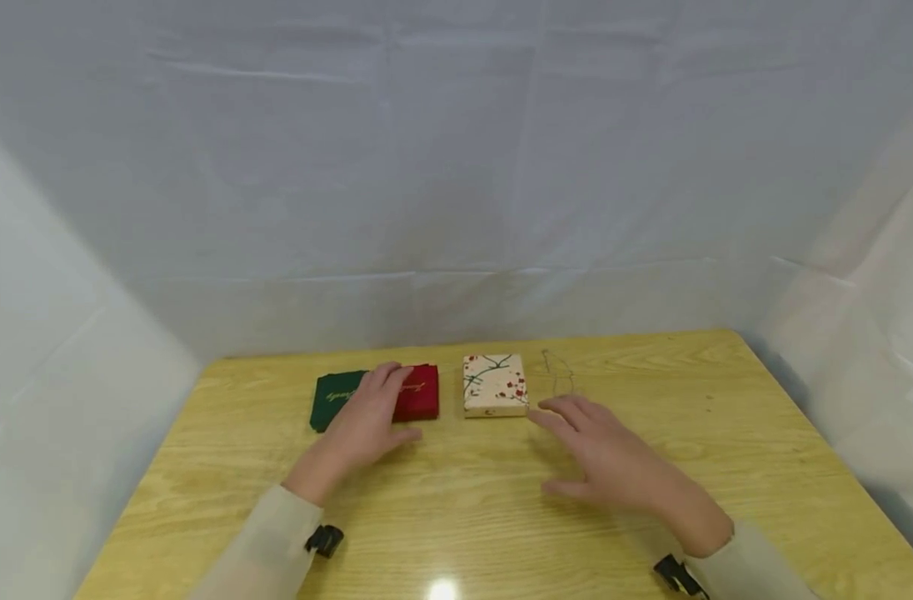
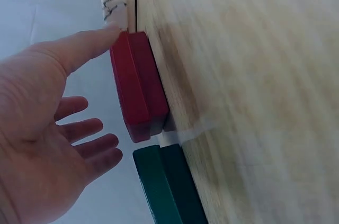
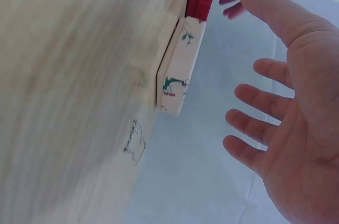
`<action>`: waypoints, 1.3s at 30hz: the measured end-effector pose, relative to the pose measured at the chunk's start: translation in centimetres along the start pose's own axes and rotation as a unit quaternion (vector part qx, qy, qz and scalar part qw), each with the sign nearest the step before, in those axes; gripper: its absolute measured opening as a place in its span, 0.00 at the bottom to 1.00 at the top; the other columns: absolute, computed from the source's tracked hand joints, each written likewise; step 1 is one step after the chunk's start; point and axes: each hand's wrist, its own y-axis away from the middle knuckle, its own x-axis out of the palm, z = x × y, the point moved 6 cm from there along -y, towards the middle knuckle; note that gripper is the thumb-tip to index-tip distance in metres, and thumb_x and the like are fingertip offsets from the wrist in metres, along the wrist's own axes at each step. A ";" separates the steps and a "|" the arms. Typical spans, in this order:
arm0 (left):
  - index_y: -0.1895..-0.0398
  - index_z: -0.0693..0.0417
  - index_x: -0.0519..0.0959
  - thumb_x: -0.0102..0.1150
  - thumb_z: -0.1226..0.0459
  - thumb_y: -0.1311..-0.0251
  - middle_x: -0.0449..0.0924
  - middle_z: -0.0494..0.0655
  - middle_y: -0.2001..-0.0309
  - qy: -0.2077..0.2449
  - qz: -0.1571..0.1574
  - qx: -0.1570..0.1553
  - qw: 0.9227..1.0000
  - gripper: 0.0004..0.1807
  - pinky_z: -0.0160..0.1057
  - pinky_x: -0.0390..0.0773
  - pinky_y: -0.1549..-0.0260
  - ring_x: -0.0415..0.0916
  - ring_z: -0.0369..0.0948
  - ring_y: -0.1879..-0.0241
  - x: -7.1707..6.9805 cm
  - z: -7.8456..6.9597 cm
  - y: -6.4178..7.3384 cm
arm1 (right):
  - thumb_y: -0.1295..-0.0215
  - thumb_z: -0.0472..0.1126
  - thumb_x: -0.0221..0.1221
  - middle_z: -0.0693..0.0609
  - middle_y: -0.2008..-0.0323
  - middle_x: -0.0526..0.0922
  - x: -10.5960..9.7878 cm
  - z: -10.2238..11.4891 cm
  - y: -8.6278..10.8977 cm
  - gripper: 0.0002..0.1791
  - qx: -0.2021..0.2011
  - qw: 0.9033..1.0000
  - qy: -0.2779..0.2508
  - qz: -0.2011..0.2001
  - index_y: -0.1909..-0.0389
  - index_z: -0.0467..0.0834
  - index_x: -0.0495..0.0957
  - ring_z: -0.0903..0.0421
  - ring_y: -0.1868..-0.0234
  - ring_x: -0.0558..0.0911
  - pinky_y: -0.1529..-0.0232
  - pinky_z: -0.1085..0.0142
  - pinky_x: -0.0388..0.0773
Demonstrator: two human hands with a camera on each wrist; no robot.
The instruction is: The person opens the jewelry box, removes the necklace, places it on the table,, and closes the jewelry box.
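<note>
Over the red box [image 1: 424, 395] and the dark green box [image 1: 331, 398] hovers my left hand [image 1: 368, 417], its fingers spread and holding nothing. Gold lettering marks both lids. To their right lies a cream box [image 1: 494, 385] with a pattern of branches and red blossoms. My right hand [image 1: 602, 454] is near that box's front right corner, fingers loosely extended, nothing in it. A thin chain [image 3: 136, 142], perhaps a necklace, lies on the table just right of the cream box. The left wrist view shows the red box [image 2: 139, 83] and green box [image 2: 169, 184] with lids on.
All of this sits on a wooden table [image 1: 456, 500], the boxes toward its far edge. A white sheet [image 1: 456, 167] hangs behind the table and along both sides. Each wrist carries a black strap [image 1: 324, 540].
</note>
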 end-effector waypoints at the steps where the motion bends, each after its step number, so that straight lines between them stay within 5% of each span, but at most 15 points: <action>1: 0.19 0.61 0.60 0.81 0.52 0.43 0.59 0.62 0.22 -0.002 0.005 0.000 1.000 0.55 0.61 0.71 0.32 0.59 0.60 0.25 0.0 0.2 -0.2 | 0.39 0.61 0.76 0.43 0.28 0.69 0.0 0.2 0.2 0.53 0.000 1.000 0.002 0.000 0.20 0.45 0.63 0.42 0.28 0.69 0.30 0.40 0.69; 17: 0.17 0.63 0.56 0.80 0.65 0.46 0.54 0.66 0.20 -0.033 0.079 -0.017 0.996 0.56 0.62 0.68 0.30 0.53 0.63 0.22 1.0 0.8 -3.4 | 0.40 0.59 0.76 0.48 0.27 0.69 0.6 2.2 2.2 0.50 0.009 1.000 -0.008 0.007 0.21 0.48 0.65 0.45 0.26 0.68 0.27 0.42 0.66; 39: 0.20 0.63 0.61 0.82 0.66 0.50 0.65 0.64 0.29 -0.038 0.063 -0.006 0.997 0.54 0.59 0.72 0.34 0.61 0.59 0.32 1.3 0.5 -3.6 | 0.38 0.61 0.75 0.48 0.27 0.69 1.4 1.9 2.4 0.50 0.017 0.999 -0.020 0.019 0.20 0.49 0.64 0.47 0.25 0.67 0.26 0.42 0.63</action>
